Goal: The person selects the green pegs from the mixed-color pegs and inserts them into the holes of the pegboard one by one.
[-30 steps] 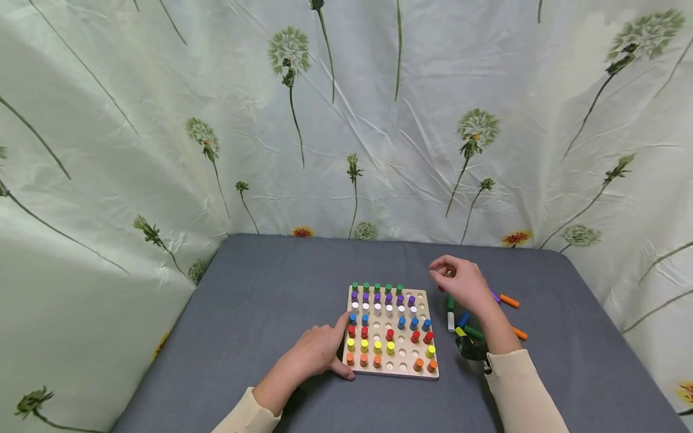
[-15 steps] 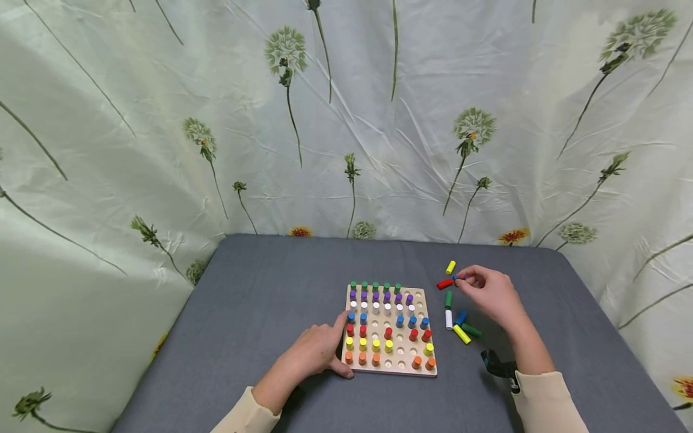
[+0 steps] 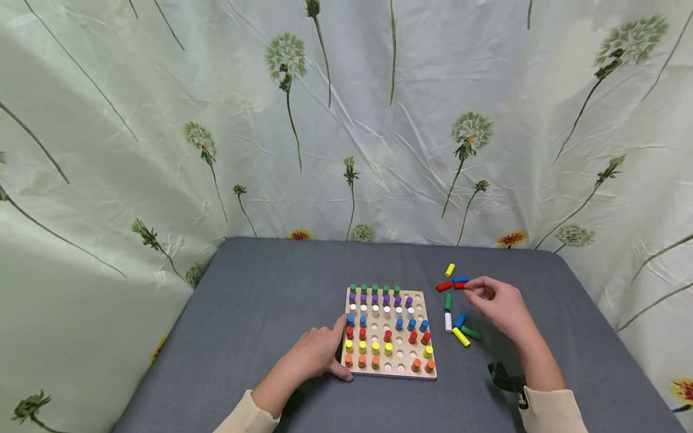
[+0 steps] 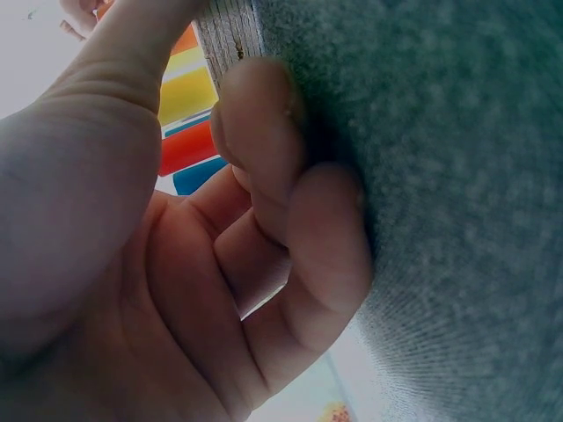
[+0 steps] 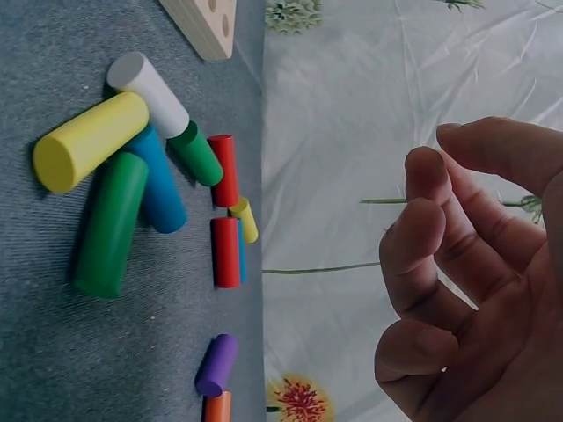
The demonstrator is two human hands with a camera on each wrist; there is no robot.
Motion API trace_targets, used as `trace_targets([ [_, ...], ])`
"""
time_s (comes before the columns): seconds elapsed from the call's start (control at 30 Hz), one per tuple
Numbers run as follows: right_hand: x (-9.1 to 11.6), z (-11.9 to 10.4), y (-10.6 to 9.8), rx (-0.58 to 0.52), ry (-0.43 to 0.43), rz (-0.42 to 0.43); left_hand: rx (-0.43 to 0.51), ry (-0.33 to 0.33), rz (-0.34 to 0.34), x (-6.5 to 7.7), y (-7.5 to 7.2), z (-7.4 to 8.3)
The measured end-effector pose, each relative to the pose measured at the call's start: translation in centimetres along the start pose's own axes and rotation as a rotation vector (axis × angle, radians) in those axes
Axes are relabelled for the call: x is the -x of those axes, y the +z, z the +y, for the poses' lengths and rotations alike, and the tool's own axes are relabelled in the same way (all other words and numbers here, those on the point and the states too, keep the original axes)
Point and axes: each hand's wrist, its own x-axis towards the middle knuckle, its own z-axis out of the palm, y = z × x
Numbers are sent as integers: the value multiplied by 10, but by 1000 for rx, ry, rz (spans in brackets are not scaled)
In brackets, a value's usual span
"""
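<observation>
Because the loose pegs lie on their sides, rolling seems the likeliest trouble. The right hand [image 3: 500,307] hangs beside a red peg [image 3: 461,285], its fingers loosely bent, tips close together, with nothing visibly held. A blue peg [image 3: 460,279] lies along the red one's far side, so a careless pinch could catch both or send one rolling. A purple peg [image 5: 216,365] and an orange peg [image 5: 217,408] are largely hidden by the hand in the head view, so the fingers might brush them unnoticed.

Nearer the person, a yellow peg [image 5: 91,142], a white peg [image 5: 151,95] and a green peg [image 5: 113,227] lie jumbled; the dark wrist device [image 3: 506,380] could scatter them if the forearm swings left too low over the tabletop [image 3: 281,288].

Left of all these sits the pegboard [image 3: 387,373]. The left hand [image 3: 314,352] grips its left side, thumb at the near corner; uneven pressure there could slide it and shift the holes. Its standing pegs are closely packed, so a clumsy reach could knock some.
</observation>
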Motion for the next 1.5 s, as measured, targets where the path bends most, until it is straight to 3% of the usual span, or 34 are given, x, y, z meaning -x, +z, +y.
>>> trace_targets([
  [0.53, 13, 10, 9, 38, 34, -121, 0, 29, 10, -1, 1, -2],
  [0.9, 18, 28, 16, 1, 94, -199, -14, 32, 21, 0, 0, -1],
  [1.1, 18, 38, 21, 3, 131, -206, -32, 56, 40, 1, 1, -1],
  [1.5, 19, 46, 26, 49, 97, -227, -17, 32, 27, 1, 1, -1],
])
